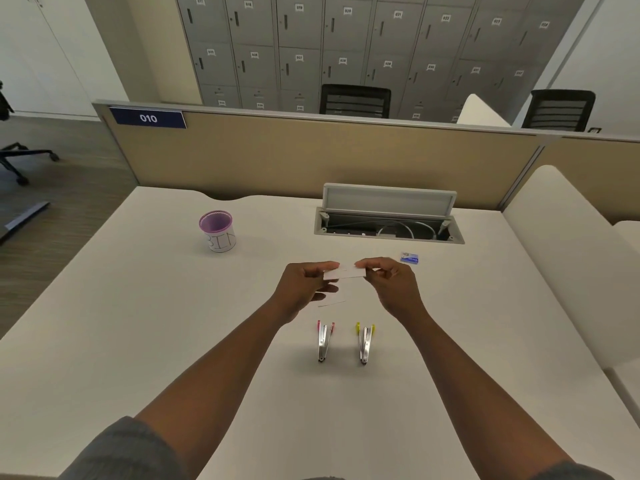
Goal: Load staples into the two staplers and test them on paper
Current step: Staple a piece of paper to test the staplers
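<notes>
A small white slip of paper [344, 273] is held above the desk between both hands. My left hand [304, 289] pinches its left end and my right hand [389, 282] pinches its right end. Below the hands, two small metal staplers lie side by side on the white desk [138, 341]: one with pink trim [323, 341] on the left, one with yellow trim [364, 342] on the right. A small blue staple box [409, 258] lies to the right of my right hand. A thin pale strip [332, 304] rests on the desk under the hands.
A purple cup with a white label [217, 232] stands at the back left of the desk. An open cable hatch [388, 220] sits at the back centre. A beige partition [311, 157] closes the far edge, and a white divider [561, 244] runs along the right.
</notes>
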A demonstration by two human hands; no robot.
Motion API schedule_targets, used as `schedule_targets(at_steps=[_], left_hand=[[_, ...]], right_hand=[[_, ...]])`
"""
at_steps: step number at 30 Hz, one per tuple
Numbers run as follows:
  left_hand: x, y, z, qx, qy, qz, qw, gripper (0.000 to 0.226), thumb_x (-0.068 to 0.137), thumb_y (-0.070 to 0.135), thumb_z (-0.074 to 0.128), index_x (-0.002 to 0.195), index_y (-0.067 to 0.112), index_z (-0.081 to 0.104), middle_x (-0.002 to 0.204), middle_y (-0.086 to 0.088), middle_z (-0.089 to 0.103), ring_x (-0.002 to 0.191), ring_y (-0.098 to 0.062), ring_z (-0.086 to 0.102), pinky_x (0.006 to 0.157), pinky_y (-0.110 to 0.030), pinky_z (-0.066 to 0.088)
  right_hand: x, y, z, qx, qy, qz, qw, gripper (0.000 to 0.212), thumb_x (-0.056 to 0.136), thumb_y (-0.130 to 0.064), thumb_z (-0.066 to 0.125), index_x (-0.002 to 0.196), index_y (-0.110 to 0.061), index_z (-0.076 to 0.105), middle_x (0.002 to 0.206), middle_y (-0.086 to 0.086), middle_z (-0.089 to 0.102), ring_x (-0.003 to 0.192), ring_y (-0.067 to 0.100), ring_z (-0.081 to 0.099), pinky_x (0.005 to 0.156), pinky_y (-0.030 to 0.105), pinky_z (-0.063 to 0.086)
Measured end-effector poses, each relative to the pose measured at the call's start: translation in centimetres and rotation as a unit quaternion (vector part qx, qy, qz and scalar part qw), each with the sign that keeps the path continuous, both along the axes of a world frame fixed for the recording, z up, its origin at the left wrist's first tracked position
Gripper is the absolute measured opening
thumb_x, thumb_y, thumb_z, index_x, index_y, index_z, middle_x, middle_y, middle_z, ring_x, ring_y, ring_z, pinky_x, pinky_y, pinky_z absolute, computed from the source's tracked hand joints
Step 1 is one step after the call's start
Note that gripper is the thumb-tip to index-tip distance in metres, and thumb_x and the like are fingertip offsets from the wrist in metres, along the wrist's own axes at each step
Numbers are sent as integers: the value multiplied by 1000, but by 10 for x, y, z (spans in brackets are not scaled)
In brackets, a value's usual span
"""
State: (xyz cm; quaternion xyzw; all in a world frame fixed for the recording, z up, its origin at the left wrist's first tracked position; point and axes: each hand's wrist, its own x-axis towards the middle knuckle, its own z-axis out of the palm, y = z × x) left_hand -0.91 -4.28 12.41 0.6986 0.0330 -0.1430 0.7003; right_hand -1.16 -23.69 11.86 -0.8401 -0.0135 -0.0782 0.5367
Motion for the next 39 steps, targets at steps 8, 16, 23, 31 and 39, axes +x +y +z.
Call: schedule_targets(at_steps=[8, 16, 23, 31, 39], left_hand=[[4, 3, 4, -39, 2, 2, 999, 42, 94, -6, 38, 102, 15, 74, 109, -5, 71, 92, -23, 73, 84, -38, 55], [3, 3, 1, 29, -77, 38, 996, 23, 87, 3, 63, 95, 21, 77, 102, 0, 73, 86, -19, 66, 67, -24, 53], [3, 5, -2, 47, -102, 59, 992, 24, 81, 3, 72, 95, 21, 77, 97, 1, 75, 87, -21, 69, 69, -28, 57], [5, 7, 0, 19, -74, 40, 996, 20, 87, 4, 66, 96, 20, 76, 97, -2, 75, 84, -20, 67, 69, -28, 56], [7, 7, 4, -36, -11, -12, 999, 33, 103, 18, 39, 112, 3, 66, 102, -12, 70, 84, -24, 68, 71, -28, 54]], right_hand=[[-4, 0, 2, 5, 9, 9, 1000, 23, 93, -5, 55, 105, -13, 73, 100, -6, 70, 89, 0, 63, 79, 5, 48], [-2, 2, 6, 30, 11, 20, 999, 15, 91, -12, 62, 100, -17, 72, 96, -7, 69, 88, 8, 65, 76, 17, 55], [-1, 3, 4, -1, -6, 15, 1000, 17, 90, -13, 63, 105, -15, 72, 96, -7, 67, 87, 5, 63, 74, 9, 52], [-3, -2, 7, -46, -11, 36, 998, 28, 95, -3, 51, 111, -16, 69, 109, -10, 65, 93, -4, 60, 82, 3, 46], [-2, 1, 8, -76, -54, 9, 996, 16, 85, -27, 70, 97, -17, 73, 103, -7, 58, 83, 5, 56, 64, 10, 45]])
